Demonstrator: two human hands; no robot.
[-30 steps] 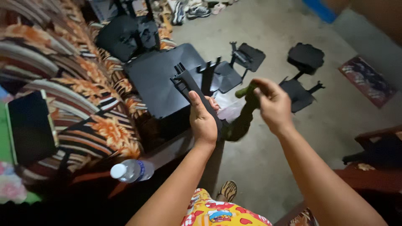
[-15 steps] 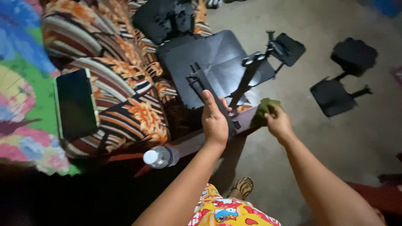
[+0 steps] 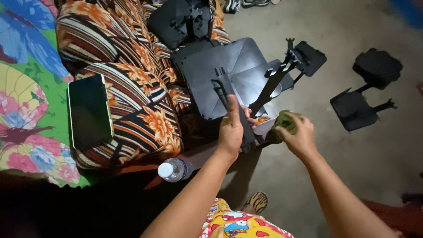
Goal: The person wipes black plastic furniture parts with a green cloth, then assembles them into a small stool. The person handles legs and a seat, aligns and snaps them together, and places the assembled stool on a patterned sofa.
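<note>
My left hand (image 3: pixel 231 130) grips a long black plastic bracket (image 3: pixel 227 94) and holds it upright in front of me. My right hand (image 3: pixel 297 136) is closed on a crumpled green cloth (image 3: pixel 282 122) and presses it against the lower end of that bracket. Behind the bracket lies a large black plastic panel (image 3: pixel 233 66) with ribs, resting against the cushions. A black arm piece (image 3: pixel 282 75) with a flat pad sticks out to the right of the panel.
A dark tablet (image 3: pixel 89 111) lies on striped floral cushions (image 3: pixel 145 114) at the left. A plastic water bottle (image 3: pixel 174 169) lies near my left forearm. Two more black armrest parts (image 3: pixel 363 94) sit on the concrete floor at the right. Another black part (image 3: pixel 180 20) rests at the top.
My view has swung left and down, so the cushions and tablet fill more of the picture. My right hand with the cloth has come lower onto the bracket's lower end.
</note>
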